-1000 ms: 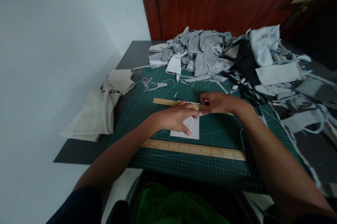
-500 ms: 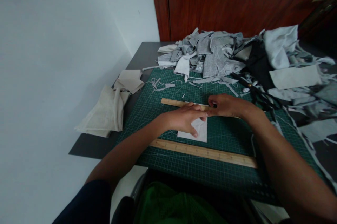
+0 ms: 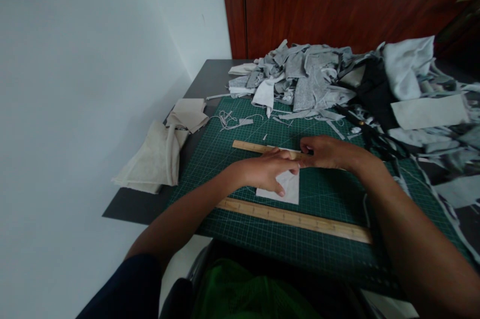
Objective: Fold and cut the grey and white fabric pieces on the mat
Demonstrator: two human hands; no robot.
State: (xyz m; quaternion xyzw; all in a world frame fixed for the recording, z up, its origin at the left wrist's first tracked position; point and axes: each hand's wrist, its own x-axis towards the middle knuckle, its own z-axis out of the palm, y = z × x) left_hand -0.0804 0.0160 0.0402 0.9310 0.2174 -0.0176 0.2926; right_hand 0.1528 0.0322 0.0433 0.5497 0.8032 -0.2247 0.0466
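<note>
A small piece of white cloth lies flat on a green cutting mat, with a wooden ruler across its upper part. My left hand presses down over both, fingers spread on the ruler and thumb apart on the cloth. Close to the left fingertips, my right hand is closed with curled fingers at the ruler, by the cloth's upper right. What those fingers hold, if anything, is hidden. A second, longer wooden ruler lies nearer to me, apart from the cloth.
Grey and white fabric scraps are heaped at the back. Black-handled scissors lie to the right, beside more scraps. Folded cream cloth sits on the left table edge. Loose threads lie on the mat. A white wall borders the left.
The whole view has shifted slightly, so everything appears a little farther right. Both hands keep almost the same pose on the ruler and cloth.
</note>
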